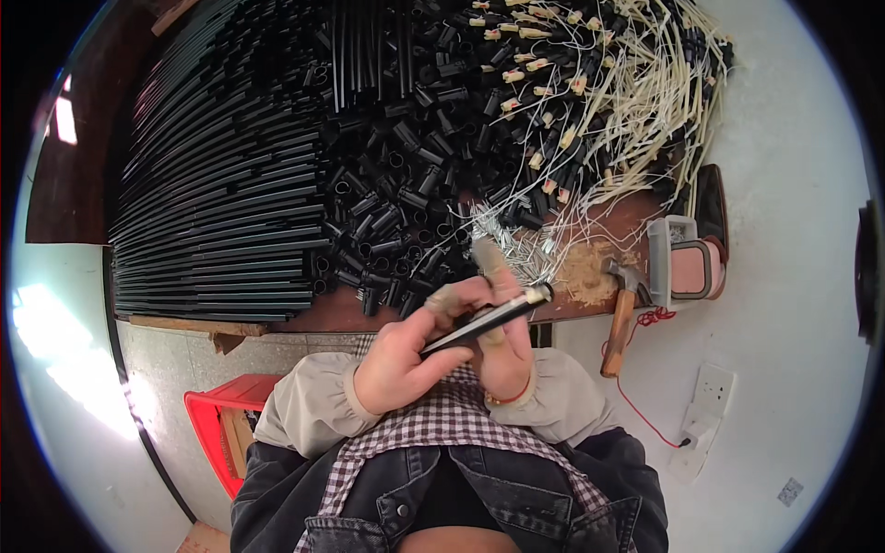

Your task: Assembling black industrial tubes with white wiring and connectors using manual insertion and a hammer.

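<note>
Left fingers [452, 299] pinching black tube [493, 319] | right fingers [490, 258] behind it, grip unclear

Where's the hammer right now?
In the head view, the hammer is at the right front of the table, right of the person's right hand, its head between the tan scraps and grey bin.

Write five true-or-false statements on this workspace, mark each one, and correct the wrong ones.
1. The left hand holds a black rod with a pale stripe. True.
2. The right hand rests on the hammer. False: the two are apart.
3. The hammer's handle is wooden. True.
4. The crate left of the hands is blue. False: it is red.
5. Pale wires spread across the view's upper right. True.
</note>
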`<act>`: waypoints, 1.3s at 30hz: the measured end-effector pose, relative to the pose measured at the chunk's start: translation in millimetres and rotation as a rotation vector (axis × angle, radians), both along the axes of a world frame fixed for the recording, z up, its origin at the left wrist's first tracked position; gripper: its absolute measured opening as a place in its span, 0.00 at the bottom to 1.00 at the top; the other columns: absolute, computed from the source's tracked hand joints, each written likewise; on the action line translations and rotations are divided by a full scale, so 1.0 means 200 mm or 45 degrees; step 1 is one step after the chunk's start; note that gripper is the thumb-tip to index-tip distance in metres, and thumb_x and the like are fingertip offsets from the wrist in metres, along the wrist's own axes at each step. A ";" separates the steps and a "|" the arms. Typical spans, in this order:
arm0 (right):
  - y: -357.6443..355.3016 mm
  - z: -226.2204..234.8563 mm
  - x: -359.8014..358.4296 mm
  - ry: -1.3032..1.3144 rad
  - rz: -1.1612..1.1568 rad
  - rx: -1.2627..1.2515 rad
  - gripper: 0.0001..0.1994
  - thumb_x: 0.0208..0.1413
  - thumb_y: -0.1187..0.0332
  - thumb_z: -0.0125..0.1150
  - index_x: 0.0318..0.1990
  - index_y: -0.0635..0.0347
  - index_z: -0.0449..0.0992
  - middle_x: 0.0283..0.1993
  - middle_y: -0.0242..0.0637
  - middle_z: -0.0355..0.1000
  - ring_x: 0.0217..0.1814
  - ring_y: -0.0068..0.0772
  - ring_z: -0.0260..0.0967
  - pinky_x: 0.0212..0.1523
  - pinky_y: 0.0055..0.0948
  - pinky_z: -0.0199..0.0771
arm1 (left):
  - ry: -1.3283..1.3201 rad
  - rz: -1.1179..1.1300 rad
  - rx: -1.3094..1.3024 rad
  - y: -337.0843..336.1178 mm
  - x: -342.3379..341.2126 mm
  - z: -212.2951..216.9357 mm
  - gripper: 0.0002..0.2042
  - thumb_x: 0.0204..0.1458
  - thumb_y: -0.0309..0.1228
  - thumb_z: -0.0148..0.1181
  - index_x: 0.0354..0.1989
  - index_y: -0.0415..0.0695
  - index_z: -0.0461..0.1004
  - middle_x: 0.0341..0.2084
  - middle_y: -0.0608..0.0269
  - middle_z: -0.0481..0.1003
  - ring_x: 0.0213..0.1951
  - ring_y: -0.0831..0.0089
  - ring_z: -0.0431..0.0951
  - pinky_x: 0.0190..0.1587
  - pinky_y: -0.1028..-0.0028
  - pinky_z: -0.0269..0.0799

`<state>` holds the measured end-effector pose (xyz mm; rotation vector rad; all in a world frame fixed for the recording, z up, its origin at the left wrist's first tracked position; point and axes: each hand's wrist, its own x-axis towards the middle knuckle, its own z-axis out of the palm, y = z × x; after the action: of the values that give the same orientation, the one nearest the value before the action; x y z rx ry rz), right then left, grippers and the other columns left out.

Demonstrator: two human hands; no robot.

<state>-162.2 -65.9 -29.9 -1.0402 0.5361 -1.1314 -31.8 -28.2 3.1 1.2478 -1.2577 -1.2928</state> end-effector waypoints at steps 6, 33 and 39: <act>-0.06 0.01 -0.08 0.474 0.205 -0.628 0.23 0.59 0.65 0.51 0.58 0.70 0.60 0.39 0.41 0.71 0.38 0.29 0.66 0.43 0.26 0.66 | -0.114 -0.021 -0.074 0.04 0.06 -0.03 0.08 0.50 0.29 0.59 0.34 0.39 0.71 0.18 0.63 0.73 0.17 0.71 0.69 0.22 0.75 0.65; -0.04 0.14 -0.36 1.772 -0.422 -0.792 0.11 0.46 0.60 0.61 0.37 0.51 0.77 0.35 0.32 0.74 0.35 0.34 0.69 0.35 0.28 0.68 | -1.242 -0.366 -0.258 0.18 0.11 -0.19 0.12 0.48 0.39 0.58 0.26 0.44 0.68 0.12 0.63 0.70 0.14 0.62 0.71 0.18 0.69 0.65; -0.16 -0.10 -0.63 2.483 -0.563 -0.882 0.11 0.43 0.69 0.61 0.37 0.58 0.74 0.31 0.34 0.71 0.35 0.36 0.67 0.35 0.28 0.68 | -1.058 -0.237 -0.208 0.16 0.14 -0.17 0.08 0.48 0.36 0.58 0.29 0.45 0.69 0.14 0.62 0.71 0.17 0.61 0.71 0.21 0.70 0.65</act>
<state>-288.2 -97.2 -49.8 -2.6027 2.0185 -0.2261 -4.4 4.1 -31.9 1.6431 -2.0497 -0.7623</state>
